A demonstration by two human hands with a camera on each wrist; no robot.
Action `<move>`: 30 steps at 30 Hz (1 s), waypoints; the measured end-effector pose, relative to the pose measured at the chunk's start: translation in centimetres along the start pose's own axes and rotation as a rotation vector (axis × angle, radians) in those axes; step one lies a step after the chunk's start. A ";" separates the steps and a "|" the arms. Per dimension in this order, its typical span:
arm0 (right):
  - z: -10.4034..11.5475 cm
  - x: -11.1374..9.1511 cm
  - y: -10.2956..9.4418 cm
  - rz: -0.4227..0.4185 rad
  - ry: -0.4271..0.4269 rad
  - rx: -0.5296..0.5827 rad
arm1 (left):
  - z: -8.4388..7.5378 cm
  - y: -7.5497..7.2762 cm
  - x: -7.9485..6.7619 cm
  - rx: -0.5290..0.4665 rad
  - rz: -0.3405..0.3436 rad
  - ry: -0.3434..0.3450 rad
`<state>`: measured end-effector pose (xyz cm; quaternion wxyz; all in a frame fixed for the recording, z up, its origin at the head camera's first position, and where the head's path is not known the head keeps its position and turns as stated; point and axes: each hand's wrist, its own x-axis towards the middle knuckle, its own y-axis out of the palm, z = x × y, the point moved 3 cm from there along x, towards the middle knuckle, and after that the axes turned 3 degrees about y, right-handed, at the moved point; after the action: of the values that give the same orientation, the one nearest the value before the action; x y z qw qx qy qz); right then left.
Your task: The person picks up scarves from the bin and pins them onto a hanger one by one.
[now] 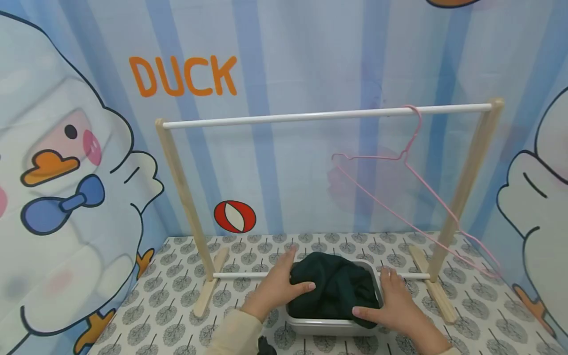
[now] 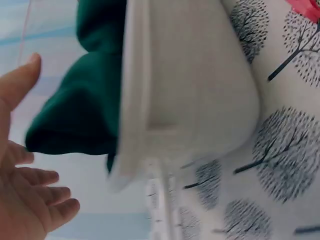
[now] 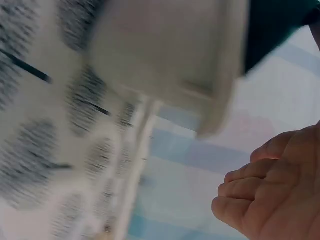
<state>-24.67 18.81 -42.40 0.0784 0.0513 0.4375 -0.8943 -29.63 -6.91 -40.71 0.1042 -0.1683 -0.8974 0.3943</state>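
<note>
A dark green cloth [image 1: 330, 286], bunched up, lies in a white rectangular tub [image 1: 333, 328] and sticks up above its rim. My left hand [image 1: 281, 278] is at the tub's left side, thumb pointing in over the cloth. In the left wrist view this hand [image 2: 25, 200] has spread fingers and a gap to the green cloth [image 2: 82, 110]. At the tub's right side is my right hand [image 1: 395, 301], its thumb by the cloth's front corner; whether it touches I cannot tell. The right wrist view shows its fingers [image 3: 245, 187] slightly bent with nothing in them.
Behind the tub stands a rack with wooden posts [image 1: 184, 197] and a white top rail [image 1: 284, 117]. A pink hanger [image 1: 377, 202] hangs from the rail's right part. A low white bar [image 1: 239, 275] runs behind the tub. The tabletop cloth [image 1: 164, 296] has a tree print.
</note>
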 end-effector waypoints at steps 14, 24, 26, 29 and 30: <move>-1.0 -0.7 3.8 -0.091 0.034 -0.041 | 1.3 2.6 2.2 -0.168 -0.113 0.048; -1.0 -0.9 4.5 -0.155 0.062 -0.034 | 1.2 3.3 2.4 -0.178 -0.186 0.051; -1.0 -0.9 4.6 -0.152 0.072 -0.025 | 1.1 3.1 2.4 -0.195 -0.211 0.043; -1.0 -0.9 4.6 -0.151 0.082 -0.016 | 0.6 2.2 2.5 -0.225 -0.236 0.040; -0.9 -0.9 4.6 -0.153 0.084 -0.015 | 0.3 1.8 2.6 -0.237 -0.237 0.036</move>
<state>-22.88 16.88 -46.37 -0.0082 0.0545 0.4495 -0.8916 -31.68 -4.98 -42.11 0.1453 -0.0796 -0.9492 0.2675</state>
